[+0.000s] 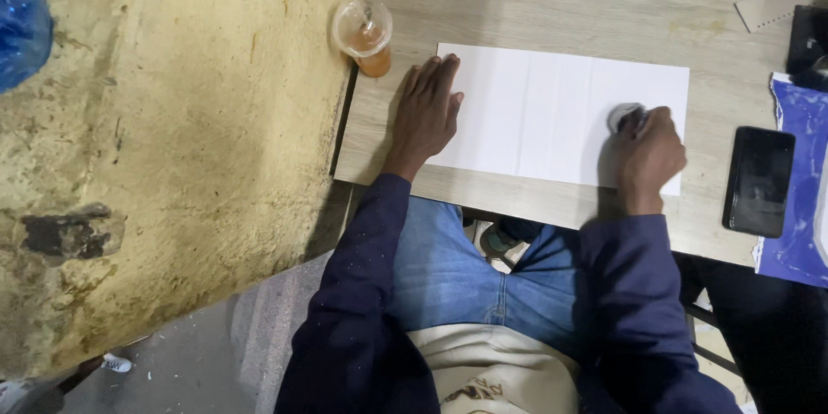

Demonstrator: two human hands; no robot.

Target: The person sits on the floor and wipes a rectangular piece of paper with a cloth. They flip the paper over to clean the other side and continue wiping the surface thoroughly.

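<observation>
Dim, warm indoor light w/ soft shadows under both hands on the white sheet (552, 112). Sheet is brightest spot, no harsh glare. Bottom edge dark; slight blur, mild wide-angle stretch at corners.

- One view only, from a camera worn on the person's head.
- It faces steeply down over the person's lap and the near edge of the table (535, 21).
- Range is close: both forearms and the sheet (552, 112) fill the middle of the frame.
- The frame is tilted; the table edge runs at a slant.
- The wall (172, 121) takes the left half.
- There is no second view, so nothing is shared.
</observation>
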